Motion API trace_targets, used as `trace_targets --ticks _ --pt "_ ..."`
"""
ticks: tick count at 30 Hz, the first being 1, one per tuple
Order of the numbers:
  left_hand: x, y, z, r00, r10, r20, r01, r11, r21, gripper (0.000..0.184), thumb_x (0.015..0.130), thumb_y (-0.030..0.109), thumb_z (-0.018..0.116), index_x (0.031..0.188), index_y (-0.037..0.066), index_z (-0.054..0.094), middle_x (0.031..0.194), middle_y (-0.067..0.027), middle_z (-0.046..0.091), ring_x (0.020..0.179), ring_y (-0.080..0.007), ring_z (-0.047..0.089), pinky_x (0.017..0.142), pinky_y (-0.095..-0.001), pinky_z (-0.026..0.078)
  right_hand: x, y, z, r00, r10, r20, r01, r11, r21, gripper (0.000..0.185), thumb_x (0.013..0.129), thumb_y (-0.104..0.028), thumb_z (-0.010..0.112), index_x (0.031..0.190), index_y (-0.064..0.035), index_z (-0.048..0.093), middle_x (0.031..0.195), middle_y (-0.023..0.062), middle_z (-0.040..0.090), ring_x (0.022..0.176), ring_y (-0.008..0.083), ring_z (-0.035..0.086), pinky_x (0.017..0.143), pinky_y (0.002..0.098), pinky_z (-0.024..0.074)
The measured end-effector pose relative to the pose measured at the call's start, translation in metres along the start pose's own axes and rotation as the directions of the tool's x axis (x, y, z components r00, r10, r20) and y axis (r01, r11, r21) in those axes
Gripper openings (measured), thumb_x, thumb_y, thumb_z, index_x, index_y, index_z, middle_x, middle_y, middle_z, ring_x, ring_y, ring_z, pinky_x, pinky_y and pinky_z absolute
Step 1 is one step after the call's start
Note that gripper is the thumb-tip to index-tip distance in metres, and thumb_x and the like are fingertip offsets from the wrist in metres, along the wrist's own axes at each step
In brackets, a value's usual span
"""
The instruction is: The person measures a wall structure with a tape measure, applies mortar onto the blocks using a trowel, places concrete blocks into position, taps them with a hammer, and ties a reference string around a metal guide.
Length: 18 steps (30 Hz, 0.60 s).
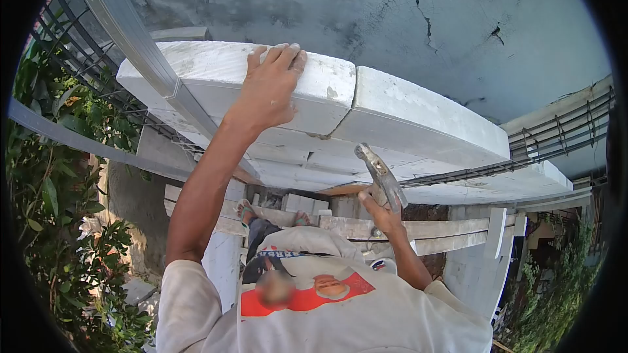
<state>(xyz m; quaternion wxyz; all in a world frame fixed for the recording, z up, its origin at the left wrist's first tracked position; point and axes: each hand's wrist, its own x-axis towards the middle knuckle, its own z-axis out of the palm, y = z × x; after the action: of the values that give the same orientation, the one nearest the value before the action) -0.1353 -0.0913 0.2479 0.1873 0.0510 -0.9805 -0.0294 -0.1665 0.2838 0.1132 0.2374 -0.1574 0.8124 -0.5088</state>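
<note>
My left hand (pixel 271 88) is hooked over the top edge of a white block (pixel 320 82), fingers on its upper face and the palm side against its front. That block lies in the top course of a white block wall, end to end with another long block (pixel 425 108); a thin dark joint shows between them. In my right hand (pixel 384 214) is a claw hammer (pixel 381 175), its metal head up and in front of the wall, apart from the blocks. Most of the hammer's handle is hidden by the hand.
A metal straight bar (pixel 140 36) leans across the wall on the left. Rebar cages (pixel 556 140) stick out at right and left. Behind rises a cracked grey wall (pixel 366 13). Planks (pixel 445 232) lie below, near my feet. Leafy plants (pixel 49 196) grow at left.
</note>
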Motion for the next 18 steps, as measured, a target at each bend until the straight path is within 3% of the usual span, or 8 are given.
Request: trace_targets --ticks 2,5,8,10,11,14,17,18 --pt "-0.001 0.000 -0.002 1.000 -0.003 -0.001 0.003 1.000 -0.003 0.099 0.065 0.021 0.095 0.152 0.000 0.052 0.157 -0.0150 0.049 0.149 -0.0295 0.040 0.126 -0.0522 0.023 -0.022 0.051 0.017 0.992 0.124 -0.038 -0.115 0.977 0.181 0.028 0.089 -0.028 0.083 0.093 -0.0025 0.073 0.077 0.0024 0.065 0.073 0.0117 0.060 0.066 0.0316 0.0486" --pt "-0.003 -0.002 -0.008 1.000 -0.001 0.030 0.001 1.000 0.006 0.096 0.070 0.022 0.093 0.154 0.005 0.051 0.159 -0.0137 0.047 0.151 -0.0292 0.039 0.126 -0.0524 0.022 -0.050 0.125 0.022 0.940 0.341 0.028 -0.342 0.938 0.054 0.022 0.092 -0.024 0.079 0.086 -0.0056 0.069 0.068 -0.0040 0.056 0.059 0.0070 0.048 0.055 0.0274 0.0369" --pt "-0.001 -0.005 -0.027 0.997 0.038 -0.067 -0.042 0.997 -0.064 0.086 0.077 0.022 0.091 0.153 0.011 0.054 0.156 -0.0137 0.053 0.146 -0.0305 0.046 0.126 -0.0504 0.022 -0.087 0.206 0.022 0.909 0.417 -0.027 -0.414 0.907 0.073 0.026 0.091 -0.025 0.078 0.078 -0.0053 0.069 0.064 -0.0036 0.056 0.057 0.0081 0.048 0.053 0.0300 0.0361" --pt "-0.001 -0.004 -0.049 0.939 0.004 -0.343 -0.073 0.979 -0.189 0.071 0.083 0.018 0.087 0.149 0.013 0.060 0.151 -0.0131 0.060 0.139 -0.0296 0.054 0.122 -0.0490 0.033 -0.112 0.243 0.017 0.828 0.557 -0.071 -0.558 0.830 -0.003 0.028 0.089 -0.027 0.080 0.082 -0.0027 0.068 0.061 0.0006 0.057 0.049 0.0121 0.048 0.048 0.0348 0.0386" --pt "-0.004 -0.002 -0.054 0.941 0.014 -0.338 -0.082 0.978 -0.189 0.071 0.083 0.018 0.087 0.149 0.013 0.060 0.151 -0.0131 0.060 0.139 -0.0296 0.054 0.122 -0.0490 0.033 -0.125 0.248 0.017 0.824 0.562 -0.072 -0.563 0.827 0.007 0.028 0.089 -0.027 0.080 0.082 -0.0027 0.068 0.061 0.0006 0.057 0.049 0.0121 0.048 0.048 0.0348 0.0386" --pt "-0.020 0.019 -0.056 0.791 -0.079 -0.607 -0.136 0.944 -0.300 0.050 0.089 0.007 0.080 0.138 0.008 0.069 0.137 -0.0143 0.070 0.124 -0.0280 0.065 0.102 -0.0443 0.052 -0.157 0.270 0.016 0.706 0.698 -0.122 -0.669 0.713 0.208 0.027 0.087 -0.026 0.079 0.080 -0.0021 0.069 0.061 0.0021 0.057 0.049 0.0134 0.050 0.046 0.0367 0.0375" --pt "-0.056 0.055 -0.020 0.896 -0.084 -0.436 -0.204 0.794 -0.573 0.026 0.086 0.001 0.081 0.111 0.003 0.075 0.103 -0.0139 0.073 0.091 -0.0240 0.068 0.080 -0.0376 0.053 -0.171 0.315 0.023 0.496 0.866 -0.071 -0.757 0.470 0.454 0.025 0.086 -0.022 0.079 0.082 0.0005 0.069 0.061 0.0044 0.057 0.048 0.0168 0.052 0.044 0.0388 0.0375" --pt "-0.072 0.066 0.006 0.952 -0.083 -0.296 -0.148 0.718 -0.680 0.017 0.085 0.000 0.082 0.101 0.002 0.076 0.090 -0.0130 0.073 0.079 -0.0222 0.068 0.071 -0.0357 0.052 -0.174 0.328 0.026 0.456 0.886 -0.085 -0.814 0.454 0.362 0.027 0.085 -0.023 0.080 0.085 0.0025 0.070 0.062 0.0056 0.058 0.049 0.0190 0.054 0.044 0.0404 0.0389"
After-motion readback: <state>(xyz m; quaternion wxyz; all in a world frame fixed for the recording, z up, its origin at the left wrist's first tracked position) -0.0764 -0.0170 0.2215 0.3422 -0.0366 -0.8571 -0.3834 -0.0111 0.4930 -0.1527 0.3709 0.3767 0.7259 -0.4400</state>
